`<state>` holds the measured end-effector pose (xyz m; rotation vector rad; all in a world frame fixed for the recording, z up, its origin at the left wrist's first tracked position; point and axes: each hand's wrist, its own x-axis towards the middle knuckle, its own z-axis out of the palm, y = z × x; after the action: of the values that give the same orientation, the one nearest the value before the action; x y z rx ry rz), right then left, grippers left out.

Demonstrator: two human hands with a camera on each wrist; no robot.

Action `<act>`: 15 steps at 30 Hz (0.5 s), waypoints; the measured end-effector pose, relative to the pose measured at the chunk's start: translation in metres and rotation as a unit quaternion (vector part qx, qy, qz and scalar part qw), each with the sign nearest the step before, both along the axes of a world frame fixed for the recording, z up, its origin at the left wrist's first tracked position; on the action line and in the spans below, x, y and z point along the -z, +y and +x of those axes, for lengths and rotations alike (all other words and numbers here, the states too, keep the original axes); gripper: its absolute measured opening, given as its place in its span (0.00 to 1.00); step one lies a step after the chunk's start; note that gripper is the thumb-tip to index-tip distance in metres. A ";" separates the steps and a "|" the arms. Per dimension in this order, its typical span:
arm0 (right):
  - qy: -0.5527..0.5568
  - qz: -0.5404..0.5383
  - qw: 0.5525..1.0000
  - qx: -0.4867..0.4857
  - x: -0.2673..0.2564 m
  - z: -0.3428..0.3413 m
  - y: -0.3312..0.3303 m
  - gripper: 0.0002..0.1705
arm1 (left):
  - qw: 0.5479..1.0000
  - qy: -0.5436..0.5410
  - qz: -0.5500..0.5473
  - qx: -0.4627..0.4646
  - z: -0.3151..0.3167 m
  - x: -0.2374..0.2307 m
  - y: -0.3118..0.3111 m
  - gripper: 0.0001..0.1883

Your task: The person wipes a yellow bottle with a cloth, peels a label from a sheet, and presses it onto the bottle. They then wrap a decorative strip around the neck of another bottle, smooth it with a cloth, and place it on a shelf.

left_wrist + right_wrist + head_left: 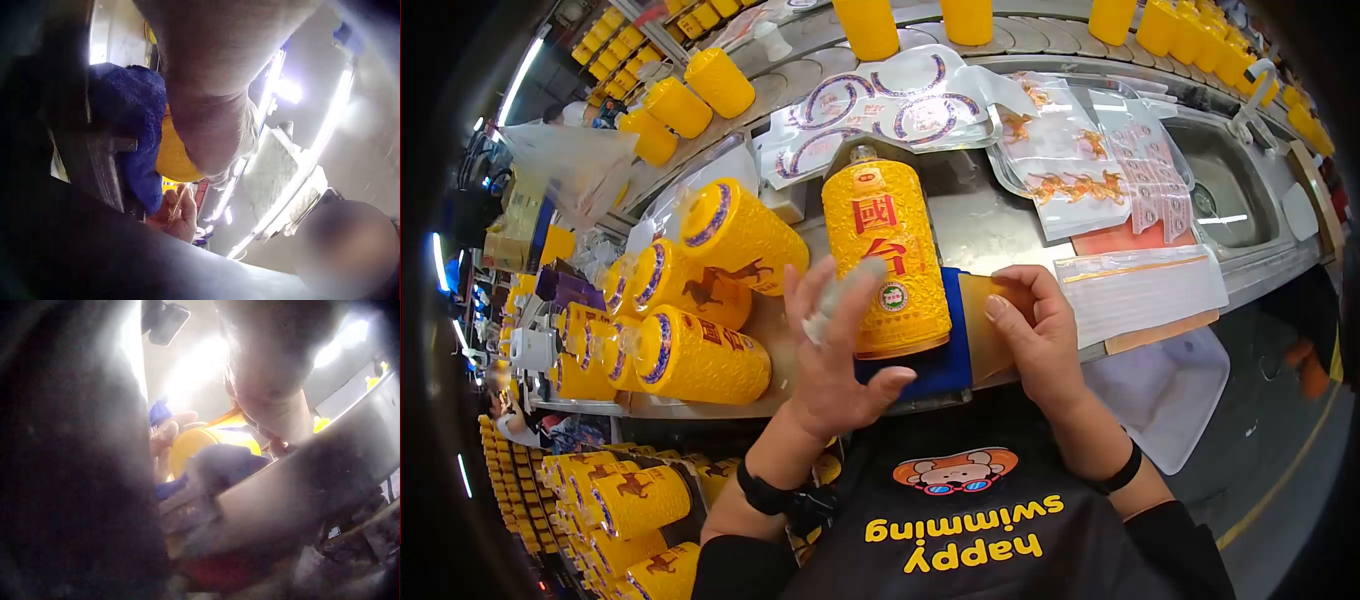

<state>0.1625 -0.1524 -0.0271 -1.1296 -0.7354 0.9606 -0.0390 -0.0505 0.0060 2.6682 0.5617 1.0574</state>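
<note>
A yellow embossed bottle [915,215] with red characters and a round green-and-white label lies on a blue cloth [958,335], its clear neck pointing away. My left hand [840,350] hovers over the bottle's left side, fingers spread and blurred, with pale coverings on fingertips. To the right of the bottle, my right hand [1040,325] has thumb and forefinger bent close together. In the right wrist view a thin orange strip [226,418] runs from those fingers toward the bottle; its far end is hard to make out.
Yellow bottles [705,355] lie stacked at the left. Sticker sheets [880,105] are spread behind, and a tray [1012,185] holds horse stickers. White strips [1140,290] lie right, before a sink [1230,190]. A conveyor [1020,50] carries bottles; a plastic bin [1170,400] stands below.
</note>
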 end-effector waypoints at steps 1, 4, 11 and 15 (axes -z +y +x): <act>0.001 0.000 1.000 0.004 0.002 0.003 0.000 0.16 | 0.993 0.067 0.101 -0.007 -0.002 -0.004 -0.003 0.35; -0.010 0.013 1.000 0.003 0.005 0.004 0.001 0.16 | 0.984 0.091 0.153 0.026 0.001 -0.007 -0.007 0.23; -0.037 0.018 0.999 -0.017 -0.004 0.008 0.002 0.14 | 0.970 0.111 0.213 0.039 0.019 -0.007 -0.013 0.17; 0.037 0.013 0.995 -0.091 -0.016 0.008 0.012 0.14 | 0.988 0.046 0.142 0.042 0.017 -0.008 -0.020 0.18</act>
<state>0.1702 -0.1400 -0.0114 -1.0115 -0.7969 1.1368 -0.0217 -0.0709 0.0142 2.9691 0.3317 1.0663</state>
